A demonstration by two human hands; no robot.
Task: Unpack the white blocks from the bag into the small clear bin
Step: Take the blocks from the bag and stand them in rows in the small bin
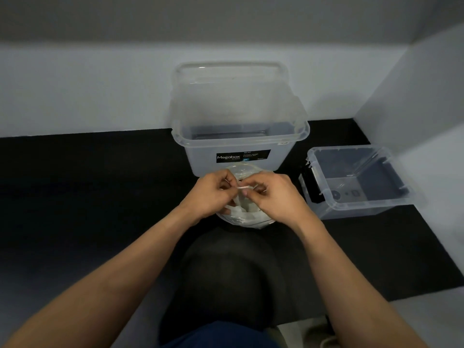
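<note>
So far I've unpacked nothing: my left hand (213, 194) and right hand (273, 195) both pinch the top of the clear plastic bag (242, 170) of white blocks (245, 214), and the small clear bin (364, 209) to its right holds none.

Hands: two, one left hand (211, 194) and one right hand (273, 194).
Bags: one clear bag (242, 171).
Blocks: the white blocks (247, 209) are seen only through the plastic. About four faces show between the hands; hands and folds cover the rest, so the exact number cannot be fixed.
Clear bins: two, one large bin (233, 146) and one small clear bin (364, 205).
Lids: one clear lid (231, 71).
Printed labels: one black label (243, 156), on the large bin.
Mats: one black mat (100, 172).
Black latches: one latch (310, 183) in view, on the small clear bin.
</note>
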